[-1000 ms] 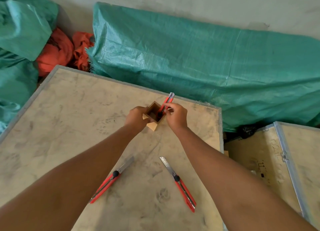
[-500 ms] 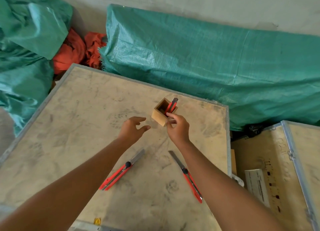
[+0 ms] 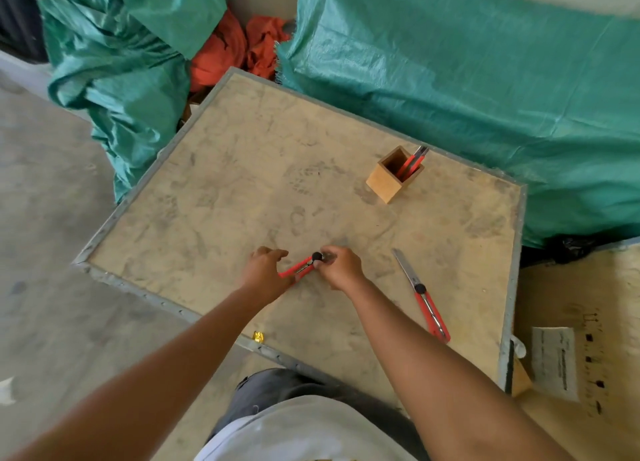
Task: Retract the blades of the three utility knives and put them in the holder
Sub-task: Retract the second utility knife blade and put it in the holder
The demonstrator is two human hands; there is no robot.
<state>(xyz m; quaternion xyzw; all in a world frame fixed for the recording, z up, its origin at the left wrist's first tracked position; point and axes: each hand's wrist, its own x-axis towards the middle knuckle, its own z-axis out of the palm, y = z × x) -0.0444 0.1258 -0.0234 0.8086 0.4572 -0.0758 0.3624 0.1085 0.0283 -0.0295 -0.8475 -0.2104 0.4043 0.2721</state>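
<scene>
A small wooden holder (image 3: 384, 182) stands far right on the board, with one red utility knife (image 3: 411, 163) leaning inside it. A second red knife (image 3: 300, 267) lies near the board's middle front. My left hand (image 3: 264, 274) rests on its handle end and my right hand (image 3: 340, 268) pinches its blade end beside the black lock wheel; the blade is hidden under my fingers. A third red knife (image 3: 423, 298) lies flat to the right of my right arm, its steel blade out and pointing away from me.
The work surface is a worn board with a metal rim (image 3: 138, 187). Green tarpaulin bundles (image 3: 485, 90) and orange cloth (image 3: 239, 52) lie behind it. Another board with a paper label (image 3: 554, 360) sits at the right. Concrete floor at the left.
Both hands left the holder, where the first knife now stands, and came back toward me to grip the left knife on the board. The camera view shifted right and back.
</scene>
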